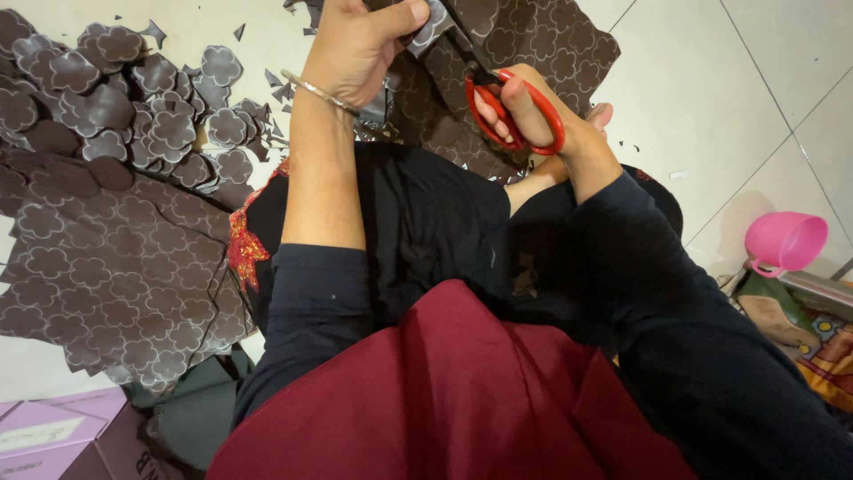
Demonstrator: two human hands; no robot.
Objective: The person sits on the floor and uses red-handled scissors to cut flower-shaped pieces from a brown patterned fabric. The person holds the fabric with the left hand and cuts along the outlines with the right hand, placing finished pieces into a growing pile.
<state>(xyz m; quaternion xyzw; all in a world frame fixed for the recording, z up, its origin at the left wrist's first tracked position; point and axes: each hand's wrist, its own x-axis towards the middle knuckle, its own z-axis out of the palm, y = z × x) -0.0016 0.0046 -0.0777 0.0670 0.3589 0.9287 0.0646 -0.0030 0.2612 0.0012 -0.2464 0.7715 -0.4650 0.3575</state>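
Cutting flower shapes from a printed brown sheet, seen from the head camera.

Our right hand [533,111] is closed through the loops of the red-handled scissors [511,111], whose dark blades point up into the dark brown sheet printed with pale flower outlines [542,40]. Our left hand [355,44], a thin metal bangle [320,92] at its wrist, pinches a strip of that sheet between thumb and fingers just beside the blades; the two hands work close together over our lap. To the left, on the pale tiled floor [711,107], lie a heap of cut-out brown flower pieces [133,98] and a further uncut sheet [115,276]; a pink plastic cup [786,240] stands well apart at right. We judge that the left thumb, so near the blades, risks a nick, and a slackening strip could pull the cut off its outline.
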